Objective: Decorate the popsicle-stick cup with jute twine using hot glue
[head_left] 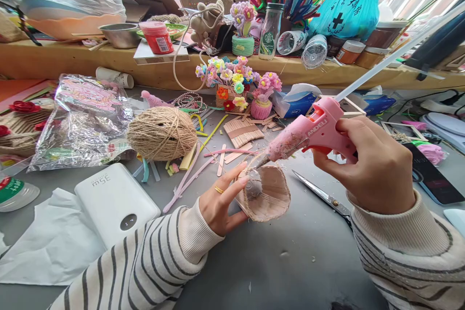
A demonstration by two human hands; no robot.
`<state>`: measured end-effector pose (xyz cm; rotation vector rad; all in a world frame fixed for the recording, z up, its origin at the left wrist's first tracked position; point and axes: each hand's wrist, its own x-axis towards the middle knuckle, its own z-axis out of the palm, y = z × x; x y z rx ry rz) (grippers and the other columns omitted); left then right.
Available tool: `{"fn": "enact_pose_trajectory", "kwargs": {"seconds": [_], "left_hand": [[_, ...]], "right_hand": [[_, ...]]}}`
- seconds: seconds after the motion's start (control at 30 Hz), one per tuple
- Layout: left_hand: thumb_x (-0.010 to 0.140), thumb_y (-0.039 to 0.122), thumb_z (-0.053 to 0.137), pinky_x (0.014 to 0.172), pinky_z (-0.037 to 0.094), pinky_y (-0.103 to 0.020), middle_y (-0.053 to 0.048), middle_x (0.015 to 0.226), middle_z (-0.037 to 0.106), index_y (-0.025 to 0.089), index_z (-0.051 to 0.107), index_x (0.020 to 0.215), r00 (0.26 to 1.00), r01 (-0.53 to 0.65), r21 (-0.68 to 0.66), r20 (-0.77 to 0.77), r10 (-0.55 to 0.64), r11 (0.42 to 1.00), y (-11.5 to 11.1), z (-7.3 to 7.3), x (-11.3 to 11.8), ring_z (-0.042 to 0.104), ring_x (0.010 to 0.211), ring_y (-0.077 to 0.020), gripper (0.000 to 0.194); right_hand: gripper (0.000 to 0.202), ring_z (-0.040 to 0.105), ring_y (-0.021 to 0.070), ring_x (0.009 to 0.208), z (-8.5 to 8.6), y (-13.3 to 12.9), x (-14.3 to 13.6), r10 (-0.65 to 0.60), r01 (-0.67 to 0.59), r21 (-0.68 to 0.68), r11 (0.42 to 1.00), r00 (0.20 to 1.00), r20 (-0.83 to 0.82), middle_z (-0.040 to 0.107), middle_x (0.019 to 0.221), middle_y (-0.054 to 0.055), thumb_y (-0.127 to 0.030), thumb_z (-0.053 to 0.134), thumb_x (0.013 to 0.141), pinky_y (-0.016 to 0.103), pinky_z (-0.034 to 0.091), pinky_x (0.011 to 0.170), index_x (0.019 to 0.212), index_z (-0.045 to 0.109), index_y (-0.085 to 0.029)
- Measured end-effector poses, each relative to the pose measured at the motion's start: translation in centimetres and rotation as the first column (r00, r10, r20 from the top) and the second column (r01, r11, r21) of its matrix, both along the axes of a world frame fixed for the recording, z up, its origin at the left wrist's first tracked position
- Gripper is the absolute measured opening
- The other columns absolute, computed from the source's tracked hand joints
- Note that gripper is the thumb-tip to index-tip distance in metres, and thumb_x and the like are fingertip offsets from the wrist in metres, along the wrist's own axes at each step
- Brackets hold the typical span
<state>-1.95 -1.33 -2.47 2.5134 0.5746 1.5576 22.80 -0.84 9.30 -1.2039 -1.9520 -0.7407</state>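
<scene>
My left hand [221, 201] holds a small round cardboard basket [267, 193] by its rim, tilted so the opening faces me; twine wraps its outer edge. My right hand [370, 162] grips a pink hot glue gun [312, 131] with a clear glue stick [385, 65] sticking out the back. The gun's nozzle touches the basket's upper rim. A ball of jute twine [162, 133] lies on the grey table [276, 261] to the left, beyond my left hand.
Scissors [323, 196] lie just right of the basket. A white power bank [114, 201] and white paper [47, 244] sit front left. Wooden sticks [241, 131], pipe-cleaner flower pots [236, 82], a plastic bag [82, 118] and a phone [432, 174] surround the work spot.
</scene>
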Motion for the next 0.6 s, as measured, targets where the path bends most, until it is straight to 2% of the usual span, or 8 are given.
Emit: {"fn": "enact_pose_trajectory", "kwargs": {"seconds": [0.2,0.37,0.6], "left_hand": [[0.083,0.03,0.06,0.098,0.05,-0.043,-0.015,0.146,0.039,0.018,0.027,0.143,1.0,0.004,-0.008,0.019,-0.003,1.0,0.11,0.07,0.02,0.046,0.129,-0.0247,0.069],[0.082,0.03,0.062,0.102,0.047,-0.042,-0.013,0.147,0.037,0.017,0.026,0.143,1.0,0.016,0.0,0.002,-0.016,1.0,0.13,0.15,-0.02,0.043,0.131,-0.024,0.072],[0.083,0.03,0.062,0.099,0.049,-0.044,-0.017,0.145,0.039,0.016,0.027,0.142,1.0,-0.003,0.001,-0.008,0.003,1.0,-0.01,0.31,-0.05,0.045,0.129,-0.0258,0.07]], "right_hand": [[0.026,0.063,0.0254,0.069,0.19,0.02,0.08,0.039,-0.039,0.008,0.999,0.999,-0.009,0.063,0.079,0.006,-0.023,0.059,0.072,0.034,0.047,0.052,0.098,0.055,-0.023],[0.023,0.062,0.0252,0.067,0.3,0.04,0.12,0.016,-0.016,-0.016,1.0,1.0,0.001,0.063,0.078,0.007,-0.025,0.06,0.073,0.034,0.047,0.052,0.095,0.055,-0.021],[0.023,0.063,0.0237,0.067,0.42,0.0,0.35,0.012,-0.012,0.001,1.0,1.0,0.007,0.064,0.08,0.007,-0.025,0.06,0.074,0.033,0.047,0.052,0.095,0.051,-0.022]]}}
